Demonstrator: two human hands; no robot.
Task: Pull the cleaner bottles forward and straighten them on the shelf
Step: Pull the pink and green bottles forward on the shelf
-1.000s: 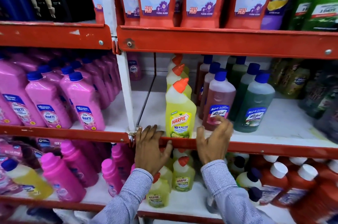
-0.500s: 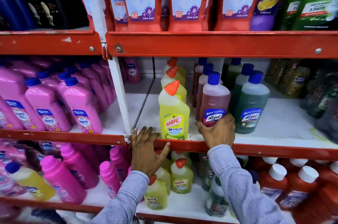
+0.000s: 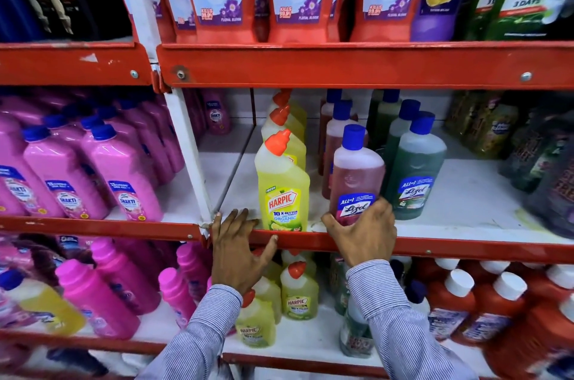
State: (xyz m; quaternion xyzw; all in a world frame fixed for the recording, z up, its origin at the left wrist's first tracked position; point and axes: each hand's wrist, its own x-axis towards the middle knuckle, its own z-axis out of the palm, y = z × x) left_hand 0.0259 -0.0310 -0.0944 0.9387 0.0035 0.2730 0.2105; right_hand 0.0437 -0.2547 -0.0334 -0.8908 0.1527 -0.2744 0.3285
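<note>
Middle shelf (image 3: 466,202), centre of frame: three yellow Harpic bottles (image 3: 282,187) in file; three pinkish Lizol bottles (image 3: 354,174); at least three green Lizol bottles (image 3: 413,174) beside them. Right hand (image 3: 362,232), fingers wrapped round the base of the front pinkish bottle at the red front lip (image 3: 466,247). Left hand (image 3: 237,247), fingers spread on that lip, just left of the front Harpic. White shelf bare at right of the green row. Pink Shakti bottles (image 3: 124,174) at left, beyond the white upright (image 3: 189,156).

Pink Lizol bottle (image 3: 355,174) fwd, near edge
</note>
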